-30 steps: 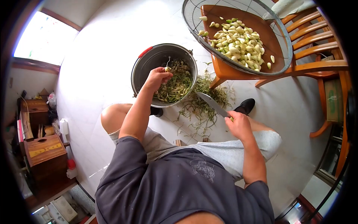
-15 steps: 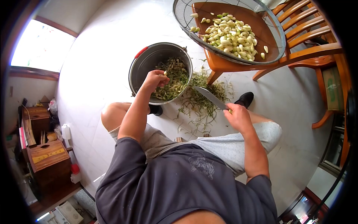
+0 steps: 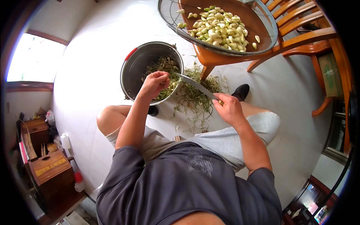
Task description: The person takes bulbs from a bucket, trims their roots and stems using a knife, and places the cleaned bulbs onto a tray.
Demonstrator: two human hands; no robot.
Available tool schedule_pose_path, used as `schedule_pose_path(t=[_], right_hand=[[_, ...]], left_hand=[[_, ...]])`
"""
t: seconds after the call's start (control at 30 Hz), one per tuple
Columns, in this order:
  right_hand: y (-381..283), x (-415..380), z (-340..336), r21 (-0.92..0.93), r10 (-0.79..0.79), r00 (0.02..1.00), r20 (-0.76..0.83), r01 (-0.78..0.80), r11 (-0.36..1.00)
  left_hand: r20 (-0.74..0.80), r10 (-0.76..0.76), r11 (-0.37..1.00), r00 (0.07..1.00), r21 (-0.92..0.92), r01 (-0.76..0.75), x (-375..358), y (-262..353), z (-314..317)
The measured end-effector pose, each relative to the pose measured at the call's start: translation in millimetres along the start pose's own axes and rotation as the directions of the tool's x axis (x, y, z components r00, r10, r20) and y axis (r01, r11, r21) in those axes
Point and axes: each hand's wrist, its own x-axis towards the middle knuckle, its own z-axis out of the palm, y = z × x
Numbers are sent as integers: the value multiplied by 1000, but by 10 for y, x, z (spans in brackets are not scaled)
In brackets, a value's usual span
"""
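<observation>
My left hand (image 3: pixel 155 84) is closed in a pinch over the metal bucket (image 3: pixel 129 71). What its fingers hold, if anything, is hidden. My right hand (image 3: pixel 228 108) grips the handle of a long knife (image 3: pixel 199 87). The blade points left across the bucket's rim, its tip close to my left fingers. Green and dry plant trimmings (image 3: pixel 165 65) lie inside the bucket. More trimmings (image 3: pixel 197 99) are scattered on the floor beside it. Above, a wide mesh sieve (image 3: pixel 275 35) holds a heap of small white-green bulbs (image 3: pixel 221 28).
The sieve rests on a wooden chair (image 3: pixel 210 58) at the upper right, and another chair (image 3: pixel 311 50) stands behind it. Wooden boxes (image 3: pixel 50 165) are at the left. My dark shoe (image 3: pixel 241 92) is right of the trimmings.
The knife has moved left and up with my right hand, bringing its tip near my left fingers. A pale bulb visible in my left fingertips before no longer shows clearly. The view has shifted slightly.
</observation>
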Motion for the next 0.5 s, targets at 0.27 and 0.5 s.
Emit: schedule_pose_path(t=[0.27,0.5], right_hand=[[73,-5,-21,-20,92,995,27,-92,996],[-21,18,-30,21,91,996,16,-91,996]], left_hand=[[-208,-39,975,977,206,83,225,-95,-431],[-191,28,921,981,387,49,-4,425,-362]])
